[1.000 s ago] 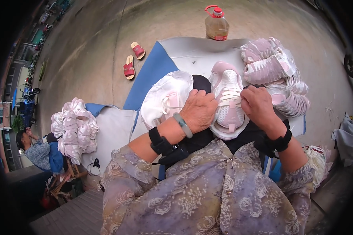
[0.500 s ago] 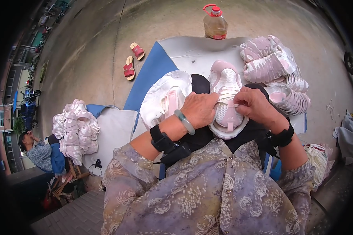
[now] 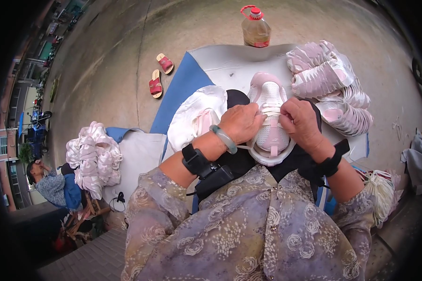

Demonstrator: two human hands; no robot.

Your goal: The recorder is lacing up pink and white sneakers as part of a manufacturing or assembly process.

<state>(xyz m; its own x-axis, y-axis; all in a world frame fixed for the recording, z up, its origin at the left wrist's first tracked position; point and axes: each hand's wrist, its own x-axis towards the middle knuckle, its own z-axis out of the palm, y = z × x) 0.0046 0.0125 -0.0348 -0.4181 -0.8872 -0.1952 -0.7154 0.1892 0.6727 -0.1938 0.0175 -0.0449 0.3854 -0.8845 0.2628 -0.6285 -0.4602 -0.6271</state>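
Observation:
A pink and white shoe upper (image 3: pixel 269 89) lies across my dark-clad lap, its heel loop toward me. Cream shoelace (image 3: pixel 271 110) runs in rows over its tongue. At the left edge of the lacing, my left hand (image 3: pixel 239 124) is closed with thumb and finger pinching the lace; a loose strand trails below it. My right hand (image 3: pixel 303 122) is closed at the opposite edge, its fingertips pinched on the lace and partly hidden. Left of the shoe rests a white, rounded piece (image 3: pixel 183 122) with another pink shoe part (image 3: pixel 204 122) in it.
Laced pink and white uppers (image 3: pixel 321 79) are stacked on the right of the pale sheet (image 3: pixel 220 61). Another pile (image 3: pixel 94 159) stands at left, near a seated person (image 3: pixel 56 187). A bundle of cream laces (image 3: pixel 379 196) hangs by my right elbow. Red sandals (image 3: pixel 156 84) and an oil bottle (image 3: pixel 256 32) lie beyond.
Both hands have moved slightly up along the lacing toward the toe. My right hand has come up beside the upper rows, and a loose strand now shows below my left hand.

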